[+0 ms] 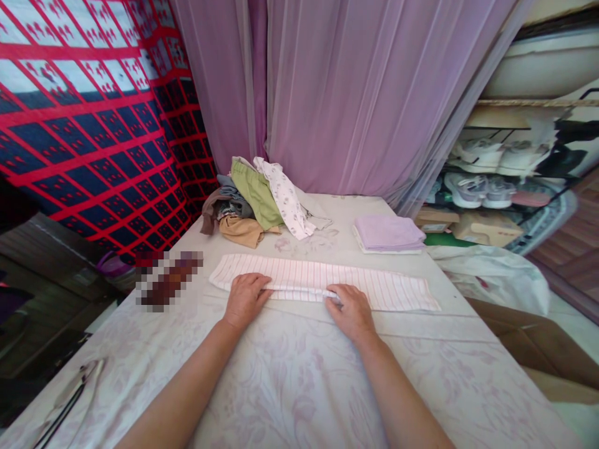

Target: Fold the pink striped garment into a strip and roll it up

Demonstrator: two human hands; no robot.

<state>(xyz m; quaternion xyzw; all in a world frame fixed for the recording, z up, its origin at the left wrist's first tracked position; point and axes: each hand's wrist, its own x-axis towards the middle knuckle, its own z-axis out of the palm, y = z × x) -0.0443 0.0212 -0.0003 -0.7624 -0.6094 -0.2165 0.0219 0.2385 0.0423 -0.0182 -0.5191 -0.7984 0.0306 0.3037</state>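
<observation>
A white cloth garment with pink stripes (299, 271) lies in a long, flat strip across the bed or table top, its right end reaching farther than my right hand. My left hand (246, 301) is closed on its near edge, left of the middle, thumb under and fingers over the fabric. Farther right, my right hand (352, 310) pinches the same near edge, which is slightly lifted between the two hands. Which kind of garment it is I cannot tell from this folded shape.
Behind to the left is a loose pile of clothes with green shorts (255, 193) and a white printed piece (285, 196). A folded lilac stack (389, 234) lies at the back right. A blurred-out patch (168, 280) is at left; a shoe rack (496, 128) stands right.
</observation>
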